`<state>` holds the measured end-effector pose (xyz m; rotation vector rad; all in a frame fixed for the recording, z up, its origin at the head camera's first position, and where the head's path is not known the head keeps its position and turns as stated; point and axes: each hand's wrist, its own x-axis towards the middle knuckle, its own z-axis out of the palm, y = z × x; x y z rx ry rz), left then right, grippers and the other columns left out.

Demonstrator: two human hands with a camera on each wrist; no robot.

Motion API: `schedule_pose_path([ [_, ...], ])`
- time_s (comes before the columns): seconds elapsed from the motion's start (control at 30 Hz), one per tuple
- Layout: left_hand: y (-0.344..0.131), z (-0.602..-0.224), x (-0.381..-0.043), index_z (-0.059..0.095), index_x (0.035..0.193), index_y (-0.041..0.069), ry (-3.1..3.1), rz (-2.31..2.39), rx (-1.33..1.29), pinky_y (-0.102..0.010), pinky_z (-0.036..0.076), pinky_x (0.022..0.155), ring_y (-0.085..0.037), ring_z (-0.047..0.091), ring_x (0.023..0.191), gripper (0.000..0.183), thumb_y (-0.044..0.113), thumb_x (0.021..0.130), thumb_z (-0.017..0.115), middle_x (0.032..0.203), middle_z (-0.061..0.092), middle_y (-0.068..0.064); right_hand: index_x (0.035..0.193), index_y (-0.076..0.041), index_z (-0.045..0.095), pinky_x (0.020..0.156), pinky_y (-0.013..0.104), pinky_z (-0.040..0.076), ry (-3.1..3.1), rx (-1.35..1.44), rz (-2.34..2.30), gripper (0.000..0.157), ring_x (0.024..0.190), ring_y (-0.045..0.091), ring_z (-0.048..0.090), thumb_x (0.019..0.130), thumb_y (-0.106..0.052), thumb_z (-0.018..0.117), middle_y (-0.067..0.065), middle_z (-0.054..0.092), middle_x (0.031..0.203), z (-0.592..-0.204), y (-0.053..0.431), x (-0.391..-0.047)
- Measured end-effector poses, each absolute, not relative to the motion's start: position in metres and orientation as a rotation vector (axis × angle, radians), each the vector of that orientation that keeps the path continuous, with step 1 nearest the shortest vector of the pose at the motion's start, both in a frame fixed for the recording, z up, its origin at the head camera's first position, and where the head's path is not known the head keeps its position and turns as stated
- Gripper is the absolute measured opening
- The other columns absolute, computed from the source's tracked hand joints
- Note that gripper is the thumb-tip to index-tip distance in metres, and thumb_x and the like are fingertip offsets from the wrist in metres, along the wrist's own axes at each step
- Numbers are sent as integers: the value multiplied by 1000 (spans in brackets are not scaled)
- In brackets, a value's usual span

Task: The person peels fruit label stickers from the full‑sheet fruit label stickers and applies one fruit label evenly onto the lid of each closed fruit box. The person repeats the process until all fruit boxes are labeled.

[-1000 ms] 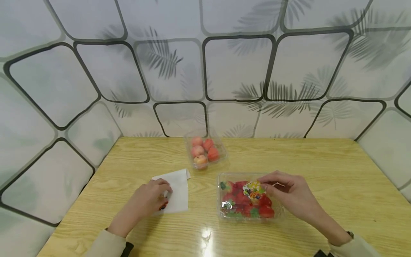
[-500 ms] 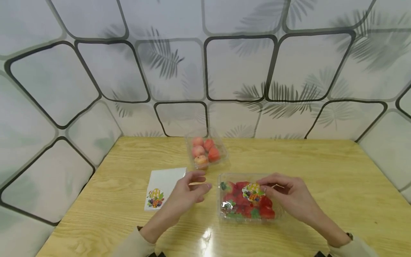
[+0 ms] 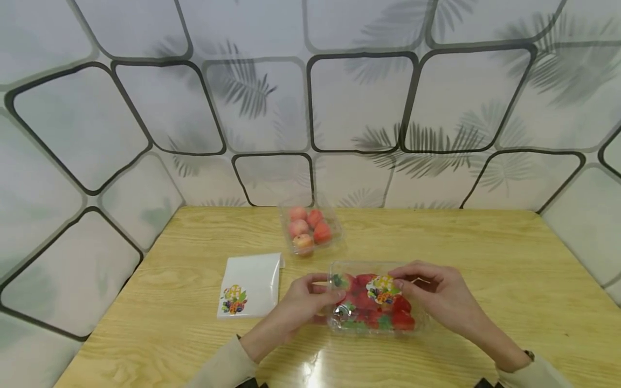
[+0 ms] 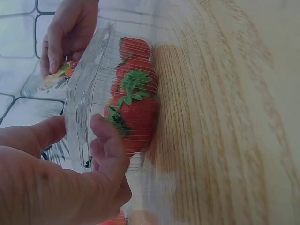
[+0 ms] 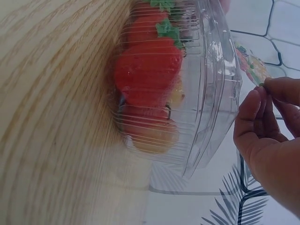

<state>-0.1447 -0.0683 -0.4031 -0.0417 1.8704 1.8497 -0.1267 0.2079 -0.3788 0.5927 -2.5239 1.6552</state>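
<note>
A clear plastic box (image 3: pixel 364 265) of red strawberries with green leaves sits on the table in the head view. My right hand (image 3: pixel 443 299) pinches the edge of a colourful fruit-print sticker (image 3: pixel 381 290) over the lid. In the right wrist view the sticker (image 5: pixel 253 66) stands out from the lid, with thumb and fingertips on its edge. At the box's left end my left hand (image 3: pixel 302 303) grips the side. The left wrist view has its thumb at the lid and curled fingers against the box wall (image 4: pixel 77 108).
Left of the box lies a white backing sheet (image 3: pixel 257 275) bearing another fruit sticker (image 3: pixel 234 299). Farther back by the wall stands a second clear box (image 3: pixel 337 230) with several reddish and peach-coloured fruits. A patterned wall (image 3: pixel 359 108) encloses the wooden table (image 3: pixel 485 248).
My left hand has left the sticker sheet, moved right and taken hold of the strawberry box's left end. The right hand still pinches its sticker in nearly the same place.
</note>
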Motion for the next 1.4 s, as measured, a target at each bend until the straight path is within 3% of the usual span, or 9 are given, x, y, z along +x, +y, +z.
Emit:
schedule_pose_path([
  [0.53, -69, -406, -147, 46, 143, 0, 1843, 1873, -57, -29, 61, 69, -16, 68, 90, 62, 19, 93, 76, 117, 60, -13, 113, -14, 76, 77, 29, 62, -2615, 573, 1691, 16, 89, 10, 73, 99, -17, 69, 4, 74, 109, -378, 203, -136],
  [0.83, -71, -405, -146, 44, 146, 2, 1868, 1862, -34, -30, 61, 70, -19, 66, 93, 66, 21, 92, 77, 120, 57, -14, 110, -13, 77, 64, 27, 59, -2599, 606, 1589, 15, 81, 8, 72, 98, -11, 70, 6, 75, 104, -384, 201, -141],
  [1.0, -76, -402, -148, 44, 151, 13, 2361, 1607, 250, -38, 58, 84, -27, 59, 114, 77, 37, 88, 81, 135, 51, -13, 108, -15, 78, 56, 25, 54, -2562, 650, 1510, 16, 75, 10, 69, 96, -7, 71, 1, 74, 99, -386, 198, -143],
  [1.13, -80, -399, -150, 53, 147, 19, 2617, 1372, 640, -52, 52, 103, -34, 51, 135, 69, 39, 87, 81, 150, 47, -5, 107, -15, 78, 55, 24, 53, -2535, 689, 1459, 19, 73, 11, 68, 95, -3, 71, 2, 74, 98, -387, 196, -142],
  [1.27, -84, -400, -150, 54, 149, 23, 2590, 1186, 932, -61, 42, 112, -30, 37, 150, 62, 42, 93, 74, 162, 38, 2, 107, -15, 78, 55, 24, 53, -2516, 720, 1423, 20, 72, 12, 67, 94, -1, 71, 2, 74, 97, -387, 195, -141],
  [1.4, -86, -402, -149, 51, 151, 26, 2622, 1054, 1028, -60, 40, 115, -26, 32, 154, 61, 50, 97, 66, 165, 35, 1, 107, -16, 78, 56, 23, 52, -2525, 719, 1394, 21, 71, 9, 65, 93, -1, 71, 0, 73, 97, -388, 195, -140],
])
